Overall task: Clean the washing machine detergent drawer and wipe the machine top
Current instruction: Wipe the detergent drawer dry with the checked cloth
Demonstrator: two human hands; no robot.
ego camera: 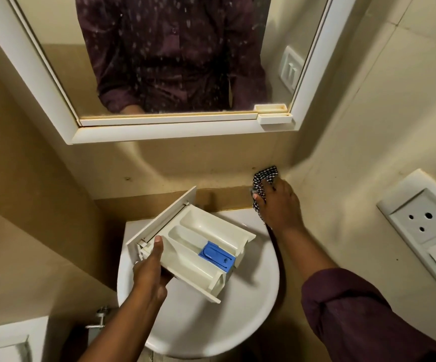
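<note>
The head camera looks down over a round white ceramic sink (237,309), smooth and glossy, set against tan wall tiles. Held above the basin is the detergent drawer (198,246), a rectangular tray of off-white moulded plastic, tilted so its flat front panel points up and to the left. Inside, curved walls divide it into several compartments, and a bright blue plastic insert (218,257) sits in the section nearest the right end. The plastic looks dull and slightly yellowed. The left hand (150,273) grasps the drawer at its near left corner, thumb laid on top by the front panel and fingers curled underneath. The right hand (279,205) reaches toward the back right corner above the sink, fingers closed around a bunched cloth (264,178) with a small black-and-white check pattern; the soft fabric is pressed against the wall corner and trails down under the palm. The right forearm wears a rolled dark maroon sleeve (355,309). Above hangs a mirror (185,61) in a white frame, its glass speckled with spots, reflecting a dark patterned shirt. On the right wall is a white plastic socket plate (420,226) with three round holes.
</note>
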